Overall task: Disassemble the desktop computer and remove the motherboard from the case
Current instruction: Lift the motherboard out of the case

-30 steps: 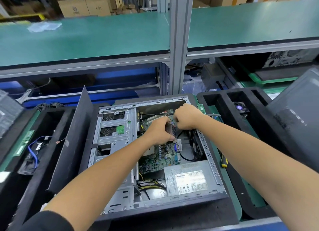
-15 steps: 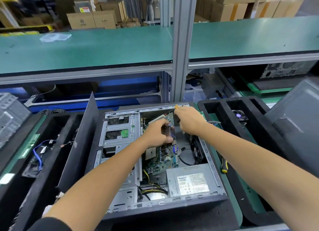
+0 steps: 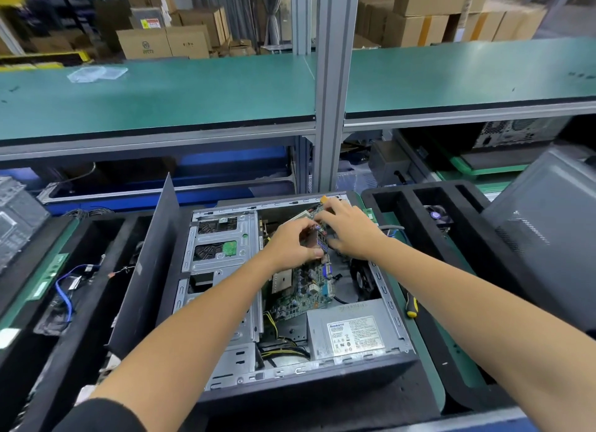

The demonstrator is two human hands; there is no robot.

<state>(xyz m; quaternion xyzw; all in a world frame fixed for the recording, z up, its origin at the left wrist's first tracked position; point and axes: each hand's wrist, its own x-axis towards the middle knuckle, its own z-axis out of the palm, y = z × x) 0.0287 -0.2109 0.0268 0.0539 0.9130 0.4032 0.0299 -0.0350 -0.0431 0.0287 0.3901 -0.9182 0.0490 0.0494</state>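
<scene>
Nearest, the silver power supply (image 3: 353,333) sits in the open computer case (image 3: 392,305), and just beyond it the green motherboard (image 3: 300,294) stands tilted up inside, its far end raised. The left hand (image 3: 292,244) and right hand (image 3: 350,231) both curl their fingers around that raised end. The board looks light, thin and fragile, best held by bare edges, clear of components and the yellow cables (image 3: 280,339).

Green motherboard (image 3: 301,289) w/ blue connectors, grey metal case (image 3: 222,264), silver PSU (image 3: 351,331) w/ white label, yellow-black screwdriver (image 3: 411,305).
</scene>
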